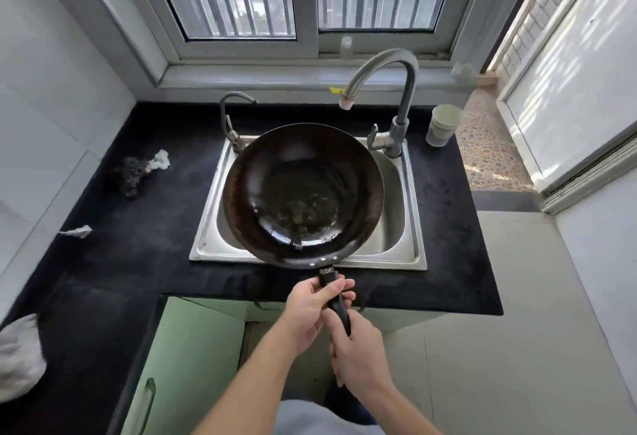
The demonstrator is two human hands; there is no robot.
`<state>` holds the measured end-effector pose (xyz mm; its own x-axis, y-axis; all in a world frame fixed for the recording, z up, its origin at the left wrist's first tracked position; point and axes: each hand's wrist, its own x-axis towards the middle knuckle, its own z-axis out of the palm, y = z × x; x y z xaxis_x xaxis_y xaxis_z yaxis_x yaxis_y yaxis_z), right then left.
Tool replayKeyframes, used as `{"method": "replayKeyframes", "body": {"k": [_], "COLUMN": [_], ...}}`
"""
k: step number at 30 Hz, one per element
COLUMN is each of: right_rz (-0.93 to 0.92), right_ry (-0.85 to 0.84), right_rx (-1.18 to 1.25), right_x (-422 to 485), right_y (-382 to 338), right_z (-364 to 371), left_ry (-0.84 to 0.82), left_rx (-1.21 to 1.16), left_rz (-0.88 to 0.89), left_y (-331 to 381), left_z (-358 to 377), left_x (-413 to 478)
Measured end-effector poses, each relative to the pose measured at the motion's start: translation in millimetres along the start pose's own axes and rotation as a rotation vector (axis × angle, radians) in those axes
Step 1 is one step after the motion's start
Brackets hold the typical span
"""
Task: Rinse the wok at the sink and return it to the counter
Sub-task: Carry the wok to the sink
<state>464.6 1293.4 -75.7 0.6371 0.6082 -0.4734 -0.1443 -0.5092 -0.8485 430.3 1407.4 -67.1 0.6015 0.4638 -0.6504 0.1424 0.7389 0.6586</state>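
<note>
A dark round wok (303, 193) hangs over the steel sink (410, 228), with greasy residue in its bottom. Its black handle points toward me. My left hand (310, 307) grips the handle near the wok. My right hand (358, 355) grips the handle's end, just behind the left. The tall curved faucet (396, 90) rises at the sink's back right, its spout above the wok's far rim. No water runs from it. The black counter (138, 228) surrounds the sink.
A small second tap (234, 117) stands at the sink's back left. A dark scourer (129, 174) and crumpled tissue (160, 160) lie on the left counter. A cup (443, 124) stands at the back right. A grey cloth (19, 355) lies at the near left.
</note>
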Motion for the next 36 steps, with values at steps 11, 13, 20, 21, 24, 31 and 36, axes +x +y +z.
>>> {"method": "replayKeyframes", "body": {"k": [11, 13, 20, 21, 24, 31, 36], "right_rz": [0.062, 0.076, 0.101, 0.105, 0.128, 0.156, 0.165], "right_ry": [0.058, 0.079, 0.124, 0.13, 0.13, 0.096, 0.123], "right_rx": [-0.013, -0.034, -0.073, -0.073, -0.058, -0.018, -0.052], "right_x": [32, 36, 53, 53, 55, 63, 71], "right_y": [-3, -1, 2, 1, 0, 7, 14], "right_z": [10, 14, 31, 33, 39, 48, 55], "left_ry": [-0.016, -0.021, 0.006, 0.007, 0.011, 0.025, -0.022], "left_rx": [0.05, 0.053, 0.083, 0.092, 0.104, 0.125, 0.156], "left_rz": [-0.092, -0.115, -0.163, -0.171, -0.194, -0.243, -0.292], "left_y": [16, 18, 19, 19, 19, 21, 20], "left_z": [-3, -5, -18, -20, -26, -35, -45], "left_x": [38, 43, 59, 60, 65, 75, 73]}}
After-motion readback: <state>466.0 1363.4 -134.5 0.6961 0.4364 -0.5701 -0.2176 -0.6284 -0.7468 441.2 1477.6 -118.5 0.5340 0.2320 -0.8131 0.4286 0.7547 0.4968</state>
